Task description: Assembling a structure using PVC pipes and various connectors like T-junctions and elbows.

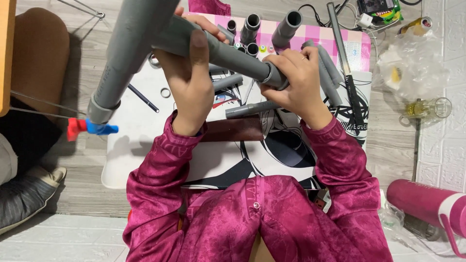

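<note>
The grey pipe assembly (194, 41) is being held up in the air above the printed mat (145, 121), close to the camera. It is already several pieces joined: a long thick pipe running down-left to a collar end, and a second pipe branching right from it, ending in a coupling (274, 77). That much looks done; judging from the loose stock, more joining is probably left.

The left hand (191, 92) is wrapping the branch pipe near the junction, fingers clamped around it, thumb lying along the top. The right hand (296, 80) is gripping the coupling end, fingers closed over it, apparently pressing or twisting the fitting on. Whether the fitting is fully seated cannot be told; the hand is covering the joint.

Below the assembly, on the mat, loose short grey pipe pieces (242, 109) are lying unused, plus more upright fittings (252, 26) at the mat's far edge. A small ring (165, 92) and a thin dark rod (143, 98) are sitting on the mat's left part. A long saw-like blade (347, 63) is lying along the mat's right side. Left of the mat, a red-and-blue valve piece (90, 127) is showing just beside the thick pipe's collar end. Right of the mat: crumpled clear plastic bag (412, 63), a glass mug (429, 107), a pink bottle (427, 201) on the floor.
</note>
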